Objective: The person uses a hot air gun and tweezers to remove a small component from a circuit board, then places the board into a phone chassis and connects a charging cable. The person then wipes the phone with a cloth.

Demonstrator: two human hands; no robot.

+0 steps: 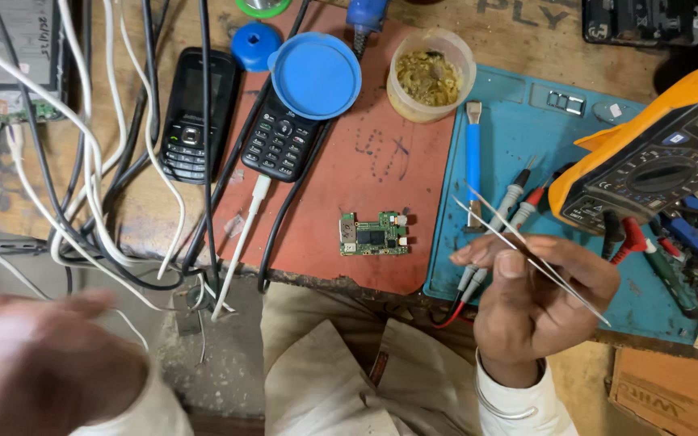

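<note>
Left hand [38, 363] blurred (edge-cropped).

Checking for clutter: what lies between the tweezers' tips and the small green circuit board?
In the head view, only bare red mat and blue mat edge separate the tweezers, in the right hand, from the circuit board.

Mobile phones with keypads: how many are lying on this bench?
2. One black phone lies among the cables at the left; the other phone lies beside it on the red mat, partly under a blue lid. More may be hidden.
</note>
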